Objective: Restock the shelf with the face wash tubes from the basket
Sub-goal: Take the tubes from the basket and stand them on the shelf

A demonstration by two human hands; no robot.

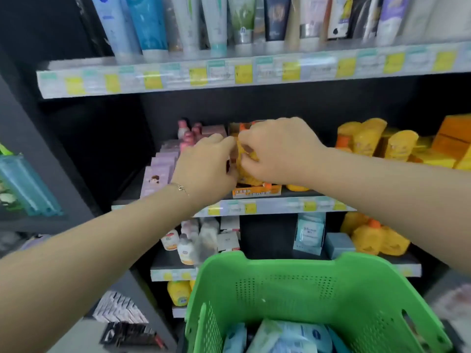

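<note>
Green perforated plastic basket (pixel 318 289): foreground, upright. Pale blue and white face wash tubes (pixel 293 337) lie flat in its bottom, overlapping. Top shelf (pixel 254 72): row of tubes (pixel 153 26) standing cap-down, packed side by side.

Motion blur smears all print, so nothing can be read with certainty. At 12 o'clock, the price labels (pixel 243 73) along the upper shelf edge (pixel 178 82) are illegible. At the centre, the orange tray front (pixel 256 191) bears white characters too blurred to read. The yellow pack (pixel 243 159) pinched by the left hand (pixel 206 166) and right hand (pixel 277 151) shows no legible wording. At 5 o'clock, the pale blue packet (pixel 309 231) carries an unreadable dark script. At 6 o'clock in the green basket (pixel 280 261), a blue pack (pixel 300 337) shows a round logo with indistinct letters.
</note>
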